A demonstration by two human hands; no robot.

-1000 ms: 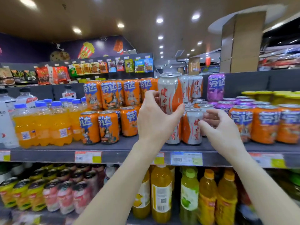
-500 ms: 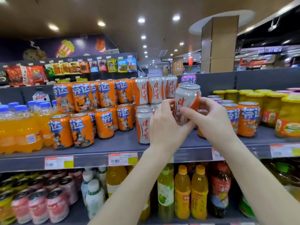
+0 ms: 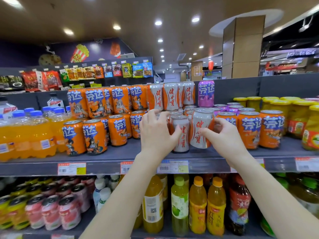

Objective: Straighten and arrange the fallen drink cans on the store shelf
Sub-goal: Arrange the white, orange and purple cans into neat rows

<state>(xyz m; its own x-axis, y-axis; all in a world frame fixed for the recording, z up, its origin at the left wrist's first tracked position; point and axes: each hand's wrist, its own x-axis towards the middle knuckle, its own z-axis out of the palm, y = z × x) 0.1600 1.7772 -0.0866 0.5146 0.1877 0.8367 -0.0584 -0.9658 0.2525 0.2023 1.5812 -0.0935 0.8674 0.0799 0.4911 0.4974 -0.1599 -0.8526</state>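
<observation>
Two hands on the white-and-orange cans at the front of the grey shelf (image 3: 198,155). Right hand (image 3: 224,135) has its grip closed around one white-and-orange can (image 3: 202,128), thumb across the front, fingers round the right side; can is tilted, top leaning left, base just above or barely touching the shelf, can't tell which. Left hand (image 3: 155,133) wraps the left side of the neighbouring upright can (image 3: 180,133), thumb on its front, grip loosely closed on it; that can stands on the shelf. The two cans touch or nearly touch.

Room: bare strip of shelf between the cans and the front lip with its price tags (image 3: 172,167). To the right, the orange cartoon-label cans (image 3: 249,128) sit just beside the right hand, tight. To the left, a gap, then another block of orange cans (image 3: 119,130). Behind: more white-and-orange cans, with a second tier stacked (image 3: 170,96) on top, and purple cans (image 3: 206,93) at the rear right.
</observation>
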